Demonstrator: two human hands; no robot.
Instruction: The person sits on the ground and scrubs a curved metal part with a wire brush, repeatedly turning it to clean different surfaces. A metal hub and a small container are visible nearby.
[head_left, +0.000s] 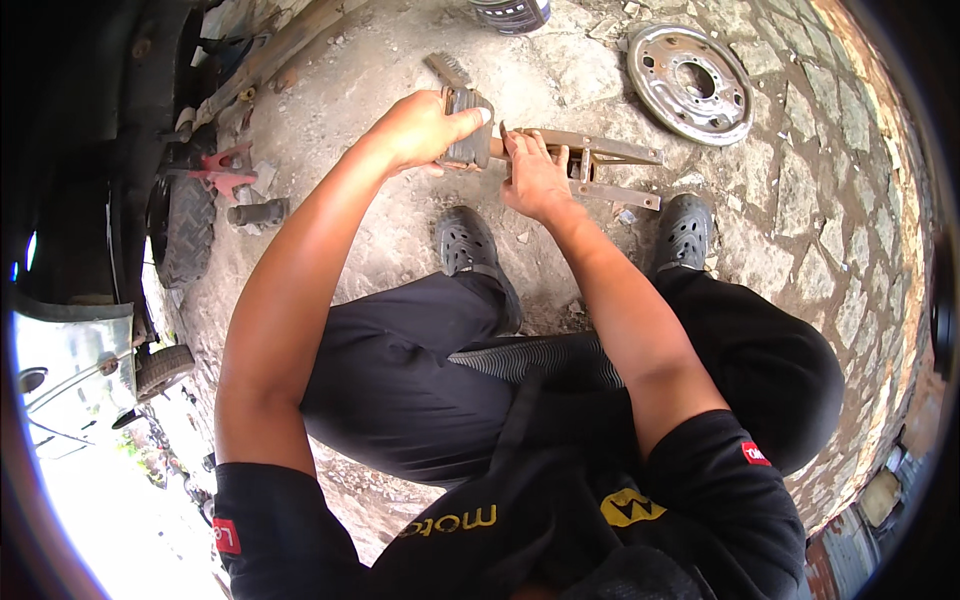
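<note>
Head camera: looked steeply down, fisheye-wide, from close overhead.
Shirt (555, 520): sat near, below.
Left hand (422, 130), right hand (537, 178): sat farther, upper middle.

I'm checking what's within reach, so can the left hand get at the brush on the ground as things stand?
Probably yes: the brush lies just beyond the left hand, with nothing visible between, though that hand holds a dark block and would likely need freeing.

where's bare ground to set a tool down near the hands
Bare ground lies between the bucket, the wheel disc and the metal frame; more stone paving is open right of the right shoe. It is crowded around the left hand, with its dark block and the nearby brush, and at left by the red stand and black cylinder.
</note>
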